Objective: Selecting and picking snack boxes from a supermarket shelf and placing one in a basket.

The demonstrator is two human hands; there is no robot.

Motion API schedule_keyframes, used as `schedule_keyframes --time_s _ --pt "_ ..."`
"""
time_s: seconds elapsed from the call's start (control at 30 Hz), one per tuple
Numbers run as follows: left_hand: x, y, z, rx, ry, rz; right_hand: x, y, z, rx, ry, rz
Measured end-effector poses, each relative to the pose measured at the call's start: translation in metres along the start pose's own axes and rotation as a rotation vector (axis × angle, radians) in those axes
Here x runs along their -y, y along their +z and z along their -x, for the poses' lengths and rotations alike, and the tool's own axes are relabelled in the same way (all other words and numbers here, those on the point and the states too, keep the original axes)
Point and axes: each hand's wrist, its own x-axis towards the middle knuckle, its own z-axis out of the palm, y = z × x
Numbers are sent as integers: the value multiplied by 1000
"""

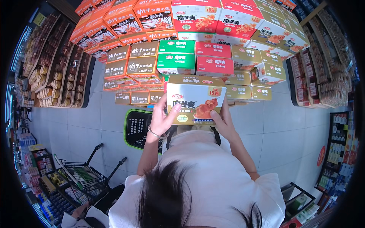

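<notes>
Between my two hands is a gold and white snack carton (196,98) with a food picture and printed writing on its front. My left hand (164,114) grips its left side, the thumb lying across the front; a bangle circles that wrist. On the right side, my right hand (223,115) clasps the carton with its thumb near the lower corner. Just beyond the carton rises a stacked display of similar boxes: green cartons (176,61), red cartons (214,64), gold cartons (245,55) and brown-topped orange cartons (142,65).
A black shopping basket with a green rim (125,128) stands on the tiled floor (111,116) by my left arm. Behind at left are a shopping cart (82,173) and another person's white clothing (98,215). Stocked shelves (54,71) line the left; more shelving (316,77) stands right.
</notes>
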Motion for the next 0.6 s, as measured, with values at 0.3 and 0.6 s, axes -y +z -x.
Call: schedule_keyframes --time_s 0.3,0.6 --pt "-3 0 0 53 -5 40 -5 -4 2 -37 36 -57" --pt "2 -4 5 99 -25 88 12 -18 3 3 160 -133"
